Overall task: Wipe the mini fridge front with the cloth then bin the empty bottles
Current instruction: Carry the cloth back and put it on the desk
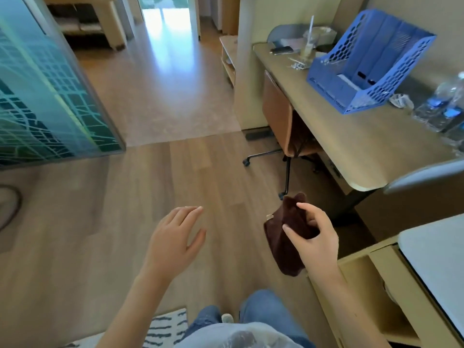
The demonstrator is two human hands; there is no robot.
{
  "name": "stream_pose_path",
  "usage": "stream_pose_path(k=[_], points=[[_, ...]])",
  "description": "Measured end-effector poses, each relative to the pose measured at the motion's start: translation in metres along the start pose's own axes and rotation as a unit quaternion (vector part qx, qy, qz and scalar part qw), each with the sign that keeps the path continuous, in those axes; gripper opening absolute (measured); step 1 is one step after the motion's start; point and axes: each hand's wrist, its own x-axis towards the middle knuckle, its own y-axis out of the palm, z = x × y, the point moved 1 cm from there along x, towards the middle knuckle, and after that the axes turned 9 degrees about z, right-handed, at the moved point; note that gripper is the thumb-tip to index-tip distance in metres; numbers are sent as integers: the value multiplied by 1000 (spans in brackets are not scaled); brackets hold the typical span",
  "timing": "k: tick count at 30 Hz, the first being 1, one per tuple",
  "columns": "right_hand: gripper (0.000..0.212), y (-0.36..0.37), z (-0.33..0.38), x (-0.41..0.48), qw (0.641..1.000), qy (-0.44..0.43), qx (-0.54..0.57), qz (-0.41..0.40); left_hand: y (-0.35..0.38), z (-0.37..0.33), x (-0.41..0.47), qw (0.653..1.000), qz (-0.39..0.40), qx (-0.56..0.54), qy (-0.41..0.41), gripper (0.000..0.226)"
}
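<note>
Cloth (283, 244) bunched and pinched in right hand (315, 238), dangling above floor (150, 184). Left hand (175, 237) just beside, fingers spread, holding nothing. Bottles (442, 106) well beyond right hand, up on desk (351, 136), not yet binned. No fridge front plainly identifiable; wiping judged not yet begun.

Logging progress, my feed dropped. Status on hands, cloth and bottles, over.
Left hand open, empty. Right hand grips brown cloth above the floor. Bottles on desk, not yet binned. Chair tucked under desk.
</note>
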Motion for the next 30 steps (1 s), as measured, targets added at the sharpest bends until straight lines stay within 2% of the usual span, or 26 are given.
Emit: stream_pose_path(k=[7, 14, 22, 30], points=[[50, 20, -28, 94, 998, -3, 22, 60, 35, 9, 81, 999, 35, 5, 11, 43], [50, 10, -61, 228, 998, 4, 17, 53, 58, -6, 246, 995, 64, 56, 50, 36], [50, -32, -89, 364, 999, -7, -28, -16, 77, -43, 428, 983, 97, 61, 146, 36], [53, -51, -128, 430, 983, 113, -22, -145, 121, -45, 545, 958, 186, 37, 216, 38]])
